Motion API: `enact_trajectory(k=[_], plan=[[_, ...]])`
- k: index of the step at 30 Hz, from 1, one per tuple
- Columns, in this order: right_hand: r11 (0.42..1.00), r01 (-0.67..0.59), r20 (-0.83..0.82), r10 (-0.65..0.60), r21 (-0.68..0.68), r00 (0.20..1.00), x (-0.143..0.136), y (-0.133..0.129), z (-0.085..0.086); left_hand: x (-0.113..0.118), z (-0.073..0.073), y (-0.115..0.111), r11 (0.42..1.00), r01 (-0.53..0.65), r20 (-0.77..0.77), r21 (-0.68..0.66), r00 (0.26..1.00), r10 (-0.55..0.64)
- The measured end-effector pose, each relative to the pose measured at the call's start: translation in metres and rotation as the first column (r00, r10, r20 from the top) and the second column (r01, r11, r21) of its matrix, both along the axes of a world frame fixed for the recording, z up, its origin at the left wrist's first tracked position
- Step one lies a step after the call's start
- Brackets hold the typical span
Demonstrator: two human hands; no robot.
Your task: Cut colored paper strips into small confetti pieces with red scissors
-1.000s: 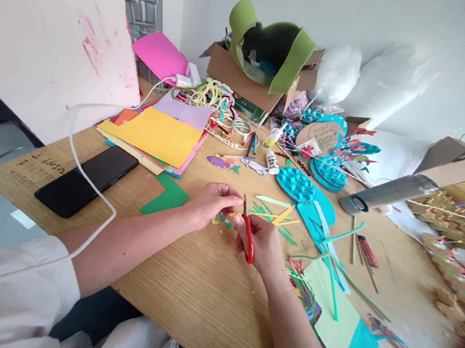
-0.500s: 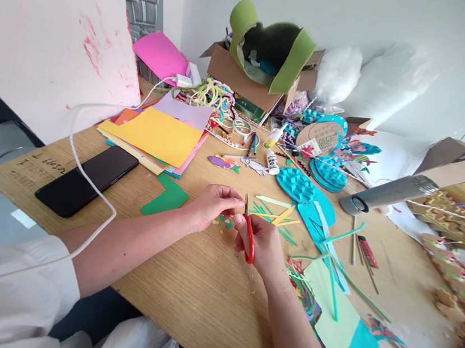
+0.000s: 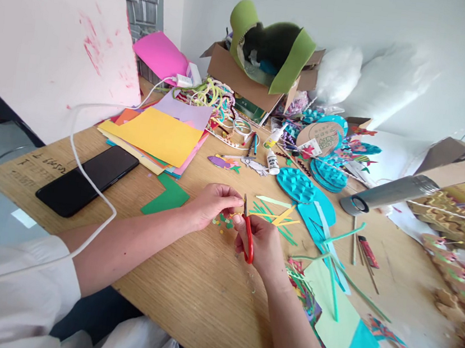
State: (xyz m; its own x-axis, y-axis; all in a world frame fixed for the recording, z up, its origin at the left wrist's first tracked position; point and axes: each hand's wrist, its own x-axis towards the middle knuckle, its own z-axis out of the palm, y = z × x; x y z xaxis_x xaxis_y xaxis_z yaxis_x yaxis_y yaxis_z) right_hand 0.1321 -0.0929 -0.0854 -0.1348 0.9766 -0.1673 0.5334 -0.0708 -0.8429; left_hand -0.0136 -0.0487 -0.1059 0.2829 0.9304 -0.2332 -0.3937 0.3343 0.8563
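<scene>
One pair of slim, red-handled scissors (image 3: pixel 250 245) sits gripped in the right hand (image 3: pixel 265 240) over tiny paper scraps (image 3: pixel 227 221), the left hand (image 3: pixel 213 202) pinching near the blades, on what I can't tell, two plastic bottles (image 3: pixel 273 162) beyond.

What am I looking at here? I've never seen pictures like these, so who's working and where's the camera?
There's no machine: someone is working bare-handed. The view comes from one camera worn on that person's head, looking forward and down. The right hand holds red-handled scissors; the left hand is pinched close to them, though anything in its grip is too small to make out. On the wooden table lie thin green and yellow strips, tiny scraps, a bent green paper piece, a black phone and stacked coloured sheets.
</scene>
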Motion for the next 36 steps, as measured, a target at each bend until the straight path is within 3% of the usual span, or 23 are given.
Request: enact_trajectory(k=[12,36], plan=[[1.000,-0.010,-0.002,0.010,0.003,1.000,0.0014,0.0002,0.0009,-0.0026,0.0012,0.0015,0.999,0.013,-0.088,0.037,0.996,-0.009],[1.000,-0.001,-0.005,0.001,0.001,1.000,0.0022,-0.0003,0.0009,-0.0032,-0.0005,0.0034,0.998,0.046,-0.075,0.050,0.996,-0.043]])
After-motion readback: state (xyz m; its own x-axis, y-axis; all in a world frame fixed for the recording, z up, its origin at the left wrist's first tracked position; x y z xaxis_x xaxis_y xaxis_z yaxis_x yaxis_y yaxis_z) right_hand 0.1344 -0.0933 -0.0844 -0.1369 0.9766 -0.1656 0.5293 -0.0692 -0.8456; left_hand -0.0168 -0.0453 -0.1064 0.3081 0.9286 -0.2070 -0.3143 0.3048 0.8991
